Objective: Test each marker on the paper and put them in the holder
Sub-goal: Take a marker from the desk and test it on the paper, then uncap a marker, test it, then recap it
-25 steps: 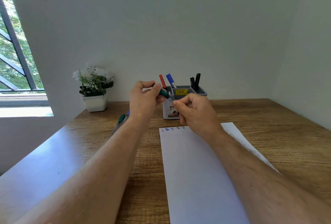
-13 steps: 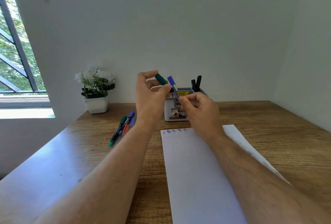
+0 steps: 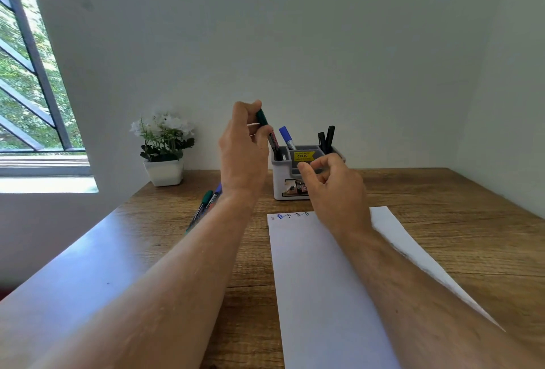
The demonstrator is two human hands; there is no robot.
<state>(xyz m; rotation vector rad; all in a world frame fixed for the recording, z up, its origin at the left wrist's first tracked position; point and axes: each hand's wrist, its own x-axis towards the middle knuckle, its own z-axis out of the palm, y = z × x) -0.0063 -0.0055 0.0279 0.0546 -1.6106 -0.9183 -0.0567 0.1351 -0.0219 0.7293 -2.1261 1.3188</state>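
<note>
Above the holder (image 3: 306,175), left hand (image 3: 243,156) grips the green marker (image 3: 265,129) tip-down, angled for its left slot. Right hand (image 3: 333,188) loose, grasping nothing, near the paper (image 3: 312,280).

Two bare forearms, sleeveless, no jewellery visible.

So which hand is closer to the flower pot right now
Left. The left hand, gripping the green marker, is just right of the flower pot; the right hand is beyond the holder.
</note>
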